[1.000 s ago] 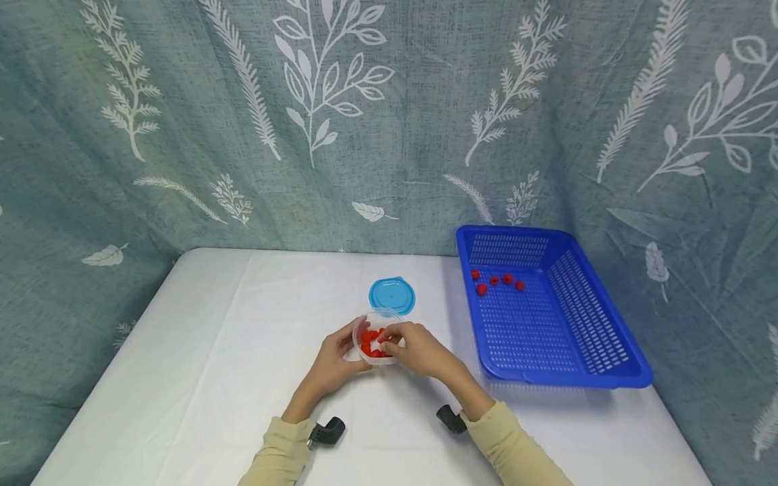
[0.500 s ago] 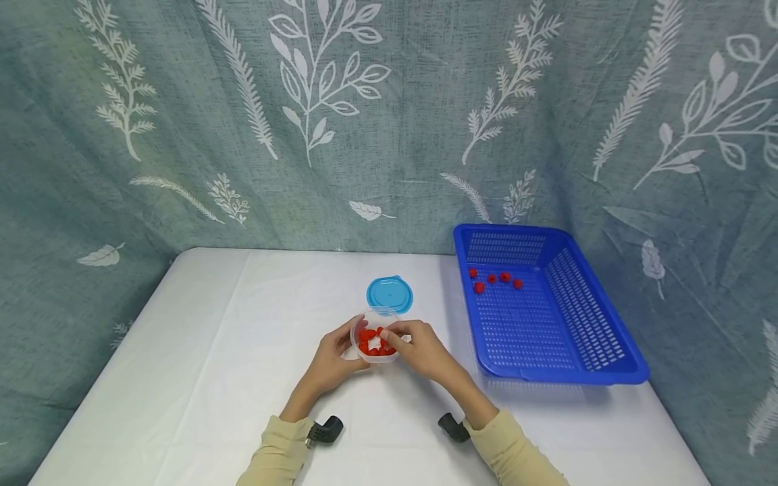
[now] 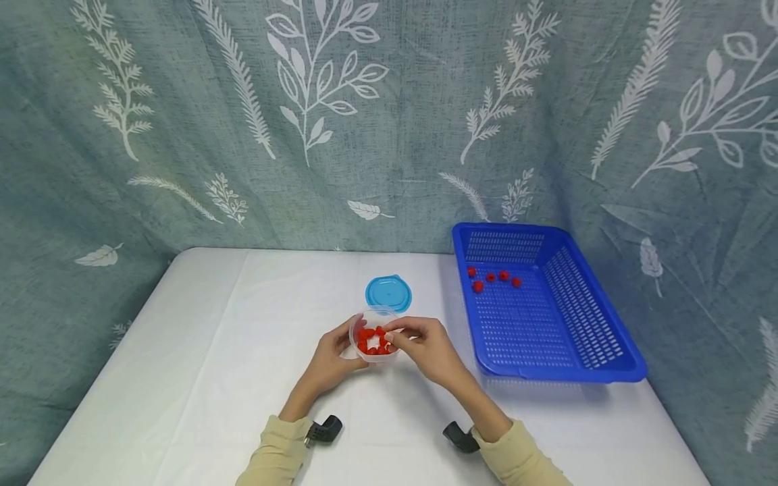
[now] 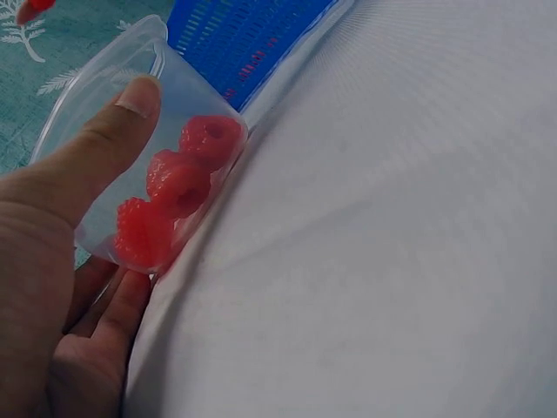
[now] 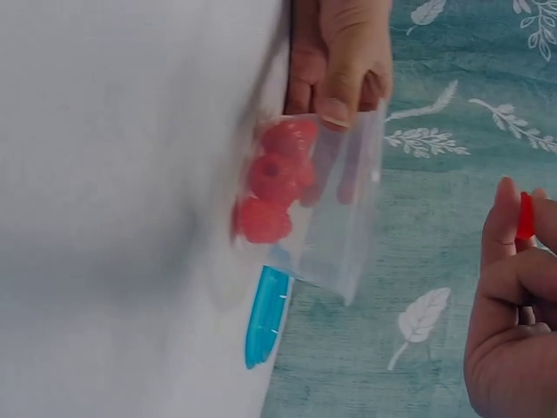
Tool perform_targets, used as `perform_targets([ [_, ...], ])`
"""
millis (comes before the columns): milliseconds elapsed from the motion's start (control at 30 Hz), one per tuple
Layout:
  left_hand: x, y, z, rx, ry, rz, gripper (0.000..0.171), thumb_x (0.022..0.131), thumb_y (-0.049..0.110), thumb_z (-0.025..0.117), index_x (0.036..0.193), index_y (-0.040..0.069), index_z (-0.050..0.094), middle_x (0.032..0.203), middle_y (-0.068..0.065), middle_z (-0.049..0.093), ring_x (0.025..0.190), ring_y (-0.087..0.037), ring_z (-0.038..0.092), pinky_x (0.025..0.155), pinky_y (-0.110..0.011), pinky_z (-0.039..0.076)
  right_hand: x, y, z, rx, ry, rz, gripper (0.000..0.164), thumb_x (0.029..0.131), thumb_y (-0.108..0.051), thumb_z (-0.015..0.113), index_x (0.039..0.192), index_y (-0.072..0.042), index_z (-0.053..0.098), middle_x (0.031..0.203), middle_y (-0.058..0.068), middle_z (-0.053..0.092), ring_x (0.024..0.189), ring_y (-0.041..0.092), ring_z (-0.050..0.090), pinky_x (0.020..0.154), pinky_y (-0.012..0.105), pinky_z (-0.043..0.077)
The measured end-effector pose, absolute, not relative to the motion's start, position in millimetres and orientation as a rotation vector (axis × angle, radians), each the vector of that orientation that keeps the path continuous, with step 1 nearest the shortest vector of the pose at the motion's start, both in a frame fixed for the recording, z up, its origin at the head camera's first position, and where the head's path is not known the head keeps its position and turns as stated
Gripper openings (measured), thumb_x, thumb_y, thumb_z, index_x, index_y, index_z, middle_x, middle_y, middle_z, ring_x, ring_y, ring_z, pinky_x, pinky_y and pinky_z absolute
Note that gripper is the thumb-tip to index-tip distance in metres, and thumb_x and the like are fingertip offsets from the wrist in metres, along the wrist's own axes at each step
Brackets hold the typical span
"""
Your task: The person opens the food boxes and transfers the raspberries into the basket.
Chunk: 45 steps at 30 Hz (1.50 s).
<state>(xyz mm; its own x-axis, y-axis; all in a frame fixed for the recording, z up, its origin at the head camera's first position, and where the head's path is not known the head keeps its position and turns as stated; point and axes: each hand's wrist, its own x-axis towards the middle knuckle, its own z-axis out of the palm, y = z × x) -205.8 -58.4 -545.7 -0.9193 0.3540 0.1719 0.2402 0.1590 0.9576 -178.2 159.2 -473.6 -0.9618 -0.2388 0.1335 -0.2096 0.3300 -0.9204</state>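
My left hand (image 3: 328,359) grips a clear plastic cup (image 3: 378,317) from the side, thumb over its wall and fingers beneath in the left wrist view. Several red raspberries (image 4: 178,183) sit in the bottom of the cup. Over the cup's right side, my right hand (image 3: 430,349) pinches a raspberry (image 5: 526,218) between thumb and fingers, seen apart from the cup in the right wrist view. Most of that raspberry is hidden by the fingers. A blue lid (image 3: 388,294) lies on the table just behind the cup.
To the right stands a blue perforated basket (image 3: 541,334) with several raspberries (image 3: 504,276) near its back left corner. A white cloth (image 3: 255,337) covers the table. Behind it hangs a green leaf-patterned curtain (image 3: 413,175).
My right hand has lifted slightly and drawn back to the right, from inside the cup to its rim, with the raspberry pinched. The left hand keeps its hold on the cup.
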Motion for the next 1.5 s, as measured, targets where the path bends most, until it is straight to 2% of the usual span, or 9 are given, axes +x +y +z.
perform_targets([
  [367,-207,-56,-546,0.554,2.331,1.897,0.084,0.078,-0.001,0.085,0.152,0.001,0.044,0.149,-0.021,0.053,0.143,-0.035,0.046,0.117,-0.048,0.038,-168,173,-440,-0.486,2.451,-1.871,0.020,0.091,-0.006,0.075,0.110,-0.001,0.077,0.099,0.017,0.077,0.081,0.018,0.075,0.082,0.028,0.063],
  [633,-204,-55,-548,0.540,2.323,1.902,0.085,0.077,-0.002,0.085,0.152,0.000,0.044,0.150,-0.020,0.052,0.144,-0.033,0.045,0.117,-0.047,0.038,-165,198,-411,-0.574,2.577,-1.799,0.022,0.090,-0.010,0.076,0.111,-0.002,0.078,0.096,0.011,0.078,0.079,0.014,0.073,0.069,0.023,0.061],
  [933,-205,-55,-549,0.525,2.309,1.904,0.087,0.076,-0.003,0.086,0.153,0.003,0.044,0.148,-0.017,0.056,0.144,-0.033,0.044,0.118,-0.044,0.037,-188,242,-388,-0.643,2.699,-1.752,0.024,0.095,-0.005,0.069,0.118,0.001,0.074,0.102,0.021,0.076,0.087,0.011,0.075,0.077,0.021,0.061],
  [1033,-206,-54,-549,0.533,2.301,1.897,0.088,0.076,-0.002,0.086,0.153,0.002,0.043,0.149,-0.018,0.055,0.145,-0.033,0.044,0.118,-0.044,0.037,-199,257,-383,-0.583,2.781,-1.732,0.023,0.097,-0.007,0.068,0.118,0.000,0.074,0.098,0.021,0.076,0.080,0.010,0.075,0.073,0.022,0.061],
  [1133,-206,-54,-549,0.544,2.290,1.902,0.088,0.076,-0.003,0.085,0.153,0.001,0.042,0.148,-0.020,0.054,0.145,-0.033,0.043,0.118,-0.044,0.037,-212,273,-380,-0.509,2.867,-1.693,0.024,0.098,-0.012,0.068,0.119,-0.002,0.075,0.098,0.020,0.077,0.073,0.008,0.073,0.064,0.022,0.058],
  [1233,-207,-55,-548,0.540,2.284,1.903,0.088,0.076,-0.003,0.085,0.153,0.001,0.042,0.148,-0.020,0.054,0.145,-0.033,0.044,0.118,-0.043,0.037,-224,288,-380,-0.435,2.938,-1.625,0.027,0.099,-0.019,0.068,0.120,-0.005,0.074,0.104,0.020,0.076,0.076,0.005,0.071,0.052,0.022,0.049],
  [1400,-206,-56,-548,0.543,2.290,1.892,0.088,0.076,-0.003,0.085,0.153,0.001,0.042,0.148,-0.021,0.054,0.144,-0.033,0.044,0.118,-0.042,0.037,-243,313,-386,-0.314,3.051,-1.497,0.030,0.100,-0.027,0.067,0.121,-0.006,0.074,0.115,0.017,0.074,0.092,-0.002,0.066,0.065,0.013,0.050],
  [1467,-206,-56,-548,0.547,2.293,1.891,0.088,0.076,-0.003,0.085,0.153,0.000,0.042,0.148,-0.021,0.054,0.144,-0.034,0.044,0.118,-0.042,0.037,-251,323,-390,-0.270,3.085,-1.451,0.031,0.100,-0.027,0.067,0.121,-0.006,0.074,0.115,0.017,0.074,0.097,0.003,0.067,0.083,0.017,0.054],
  [1500,-206,-56,-548,0.549,2.294,1.889,0.088,0.076,-0.003,0.085,0.153,0.000,0.042,0.148,-0.021,0.054,0.144,-0.034,0.044,0.118,-0.043,0.037,-255,327,-393,-0.248,3.093,-1.434,0.031,0.100,-0.027,0.066,0.121,-0.005,0.073,0.115,0.018,0.074,0.100,0.008,0.068,0.087,0.021,0.054],
])
